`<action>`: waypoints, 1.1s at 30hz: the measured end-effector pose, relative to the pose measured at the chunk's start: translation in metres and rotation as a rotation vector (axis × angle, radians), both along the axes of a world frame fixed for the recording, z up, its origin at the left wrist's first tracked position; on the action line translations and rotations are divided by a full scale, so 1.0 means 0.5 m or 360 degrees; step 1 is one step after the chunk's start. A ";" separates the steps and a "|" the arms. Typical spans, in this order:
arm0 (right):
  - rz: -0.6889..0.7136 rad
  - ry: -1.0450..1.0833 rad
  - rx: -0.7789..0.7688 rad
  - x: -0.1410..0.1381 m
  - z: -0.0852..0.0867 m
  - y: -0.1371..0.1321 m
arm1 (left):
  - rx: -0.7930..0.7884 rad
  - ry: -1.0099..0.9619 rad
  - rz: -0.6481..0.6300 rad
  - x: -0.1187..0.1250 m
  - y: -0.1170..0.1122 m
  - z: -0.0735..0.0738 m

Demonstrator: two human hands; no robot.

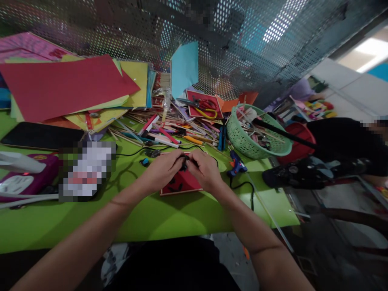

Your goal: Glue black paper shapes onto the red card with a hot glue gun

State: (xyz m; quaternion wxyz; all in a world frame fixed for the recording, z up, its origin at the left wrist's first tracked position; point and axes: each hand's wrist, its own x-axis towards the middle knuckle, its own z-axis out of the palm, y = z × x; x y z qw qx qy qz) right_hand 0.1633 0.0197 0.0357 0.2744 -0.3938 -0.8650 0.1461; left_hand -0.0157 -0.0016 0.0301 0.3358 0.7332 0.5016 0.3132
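Above a red panel (190, 182) with a pale border, both of my hands meet at the fingertips. Pinched fingers of my left hand (160, 169) hold one side of a small black piece (184, 162), whose kind I cannot make out. My right hand (206, 169) is closed on the same piece from the other side. Several dark shapes (176, 188) lie on the panel's lower left part. The fingers hide most of the black piece and the panel's upper part. A small blue and black object (144, 162) lies just left of my left hand.
A blue glue gun (237, 162) with its cord lies right of the panel. Behind are markers, sticks, red-handled scissors (207, 106) and a green basket (257, 149). Leftward are coloured paper sheets (69, 89), a black phone (42, 136) and a purple power strip (45, 173). Another person's dark sleeve (342, 141) is at right.
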 end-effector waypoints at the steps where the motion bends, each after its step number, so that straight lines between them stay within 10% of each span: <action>1: 0.0009 -0.0002 0.0009 0.000 -0.001 0.000 | 0.0008 0.0026 0.0009 0.001 -0.001 0.000; 33: 0.0064 -0.0077 0.0205 0.001 -0.009 -0.003 | -0.0129 -0.0419 -0.0038 0.005 0.003 -0.013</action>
